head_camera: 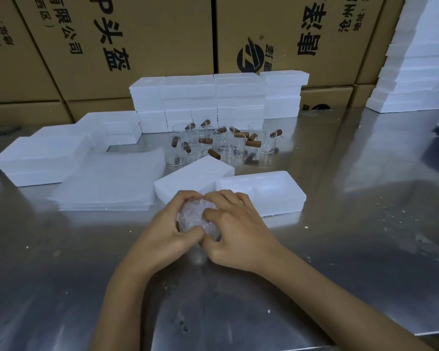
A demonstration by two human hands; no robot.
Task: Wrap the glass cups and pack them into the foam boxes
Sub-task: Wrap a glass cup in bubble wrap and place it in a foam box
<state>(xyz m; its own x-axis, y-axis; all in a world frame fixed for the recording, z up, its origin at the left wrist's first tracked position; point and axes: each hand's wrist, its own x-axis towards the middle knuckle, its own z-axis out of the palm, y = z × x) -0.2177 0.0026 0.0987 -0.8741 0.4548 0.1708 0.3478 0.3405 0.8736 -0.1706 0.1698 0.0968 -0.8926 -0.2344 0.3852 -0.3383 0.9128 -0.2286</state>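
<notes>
My left hand (166, 231) and my right hand (235, 233) are both closed around a glass cup wrapped in bubble wrap (195, 215), held just above the steel table. Just beyond the hands lies an open foam box (284, 196) with an empty hollow, and its lid (193, 177) lies to the left of it. Farther back stand several bare glass cups with brown wooden handles (221, 144). A stack of white wrap sheets (112, 183) lies to the left of the lid.
Closed foam boxes are piled at the back centre (213, 97) and along the left (41, 158). Another foam stack rises at the right (421, 59). Cardboard cartons (112, 46) form a wall behind the steel table (365, 236).
</notes>
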